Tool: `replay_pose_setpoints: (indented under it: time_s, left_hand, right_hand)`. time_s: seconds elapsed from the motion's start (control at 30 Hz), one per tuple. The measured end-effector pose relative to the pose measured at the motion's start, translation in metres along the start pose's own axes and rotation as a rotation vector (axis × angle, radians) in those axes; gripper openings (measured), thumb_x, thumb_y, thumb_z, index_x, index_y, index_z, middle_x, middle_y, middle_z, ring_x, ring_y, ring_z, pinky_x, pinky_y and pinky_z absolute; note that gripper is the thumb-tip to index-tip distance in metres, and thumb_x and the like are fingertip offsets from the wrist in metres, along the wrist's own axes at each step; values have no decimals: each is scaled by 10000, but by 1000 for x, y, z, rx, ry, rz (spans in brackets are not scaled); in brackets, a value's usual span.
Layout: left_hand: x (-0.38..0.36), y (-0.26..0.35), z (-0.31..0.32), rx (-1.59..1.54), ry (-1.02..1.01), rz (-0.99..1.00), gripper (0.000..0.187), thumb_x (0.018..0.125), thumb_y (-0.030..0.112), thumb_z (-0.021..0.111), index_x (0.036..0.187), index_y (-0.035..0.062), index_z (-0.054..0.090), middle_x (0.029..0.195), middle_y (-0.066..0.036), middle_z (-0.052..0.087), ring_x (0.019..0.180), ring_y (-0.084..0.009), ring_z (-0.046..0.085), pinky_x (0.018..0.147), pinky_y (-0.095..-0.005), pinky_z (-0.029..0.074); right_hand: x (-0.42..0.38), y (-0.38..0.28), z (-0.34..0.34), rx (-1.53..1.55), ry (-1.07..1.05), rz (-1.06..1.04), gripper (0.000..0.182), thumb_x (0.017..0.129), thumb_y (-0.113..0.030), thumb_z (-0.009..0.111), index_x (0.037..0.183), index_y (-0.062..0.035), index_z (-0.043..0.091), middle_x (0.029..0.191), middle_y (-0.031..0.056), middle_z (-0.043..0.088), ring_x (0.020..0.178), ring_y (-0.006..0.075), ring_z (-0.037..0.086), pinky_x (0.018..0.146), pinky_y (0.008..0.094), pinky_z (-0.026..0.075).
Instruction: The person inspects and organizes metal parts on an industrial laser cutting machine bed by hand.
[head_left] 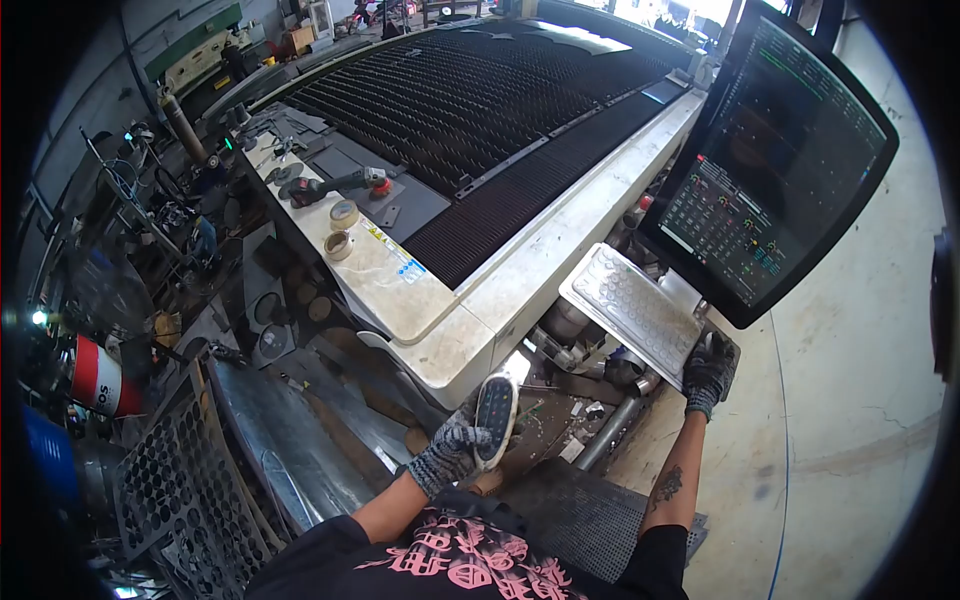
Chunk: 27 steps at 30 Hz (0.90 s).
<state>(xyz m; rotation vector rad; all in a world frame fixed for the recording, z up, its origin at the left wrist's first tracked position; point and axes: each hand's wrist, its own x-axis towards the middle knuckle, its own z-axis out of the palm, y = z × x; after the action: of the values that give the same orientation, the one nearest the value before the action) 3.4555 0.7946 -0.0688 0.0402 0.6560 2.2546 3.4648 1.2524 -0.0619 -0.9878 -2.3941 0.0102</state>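
My left hand [446,458], in a grey knit glove, is wrapped round a handheld remote control [496,408] with a dark button face and a pale casing. The remote is held upright in front of my body. My right hand [709,374], also gloved, rests with curled fingers at the right end of a keyboard [640,305] on a silvery tray. What lies beneath those fingers is hidden. Above the keyboard stands a large tilted monitor [775,160] showing a dark screen with rows of icons.
A slatted cutting bed [430,110] with a white frame [590,185] fills the middle. On its near corner lie an angle grinder [335,187] and two tape rolls [339,244]. Perforated sheet metal [190,500] leans at lower left, near a red-and-white drum [105,380]. A pipe [610,432] lies below.
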Motion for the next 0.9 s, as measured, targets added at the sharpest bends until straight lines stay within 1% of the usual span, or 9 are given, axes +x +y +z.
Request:
replay_pose_setpoints:
  time_s: [0.17,0.23,0.43,0.57,0.63,0.77,0.8,0.87,0.9]
  left_hand:
    - [-29,18,-28,-62,48,9,912,625,25,789,1433,107,375,1268,-160,575,1082,-308,620,903,-412,543]
    - [-38,28,-36,-85,114,12,922,616,15,783,1435,112,373,1273,-164,571,1084,-322,619,912,-408,540]
    - [-50,75,-76,-266,27,14,740,727,-3,666,1410,105,404,1241,-187,585,1048,-373,629,866,-483,564]
    - [-63,106,-113,-217,186,35,633,761,32,632,1366,79,454,1198,-196,603,1015,-378,641,842,-507,569]
    - [-68,120,-147,-325,243,115,569,781,52,612,1334,47,477,1209,-203,601,1011,-381,642,867,-517,555]
    - [-89,167,-150,-478,203,105,589,879,333,586,1369,36,448,1281,-268,549,1082,-461,590,907,-596,499]
    - [-96,175,-152,-478,181,91,655,897,480,545,1371,39,446,1300,-274,533,1105,-483,568,910,-609,488]
    - [-100,187,-163,-505,160,78,679,894,535,520,1349,34,468,1263,-257,560,1073,-473,581,923,-616,473]
    - [-101,194,-170,-536,134,65,712,890,589,495,1327,28,491,1227,-241,587,1042,-463,595,936,-622,459]
  right_hand:
    - [2,-7,-6,138,-2,40,406,878,-267,601,1215,-41,594,1259,196,577,1180,351,535,1041,428,397]
    - [2,1,2,69,165,-40,425,867,-291,611,1205,-33,603,1218,187,597,1118,358,559,989,434,434]
    - [-5,-1,4,-49,305,70,475,903,-354,581,1264,-46,591,1324,200,542,1248,350,485,1079,426,355]
    - [-49,-5,19,205,666,166,493,949,-327,537,1357,-51,503,1358,203,508,1278,359,452,1092,427,339]
    - [-100,-43,4,-24,624,248,506,966,-328,524,1351,-1,491,1378,226,483,1282,352,451,1077,426,364]
    - [-263,-76,84,-174,142,330,531,964,-315,495,1367,29,460,1403,237,452,1333,355,396,1128,398,298]
    - [-299,-86,102,-158,-176,342,442,954,-322,455,1246,-1,534,1283,242,523,1174,382,483,1007,450,368]
    - [-371,-109,136,-87,-846,320,421,933,-337,374,1004,-59,683,1042,251,665,855,436,655,765,554,508]
    - [-409,-114,172,-16,-1050,129,445,910,-393,388,1030,-77,677,1066,264,641,950,421,640,834,525,498]
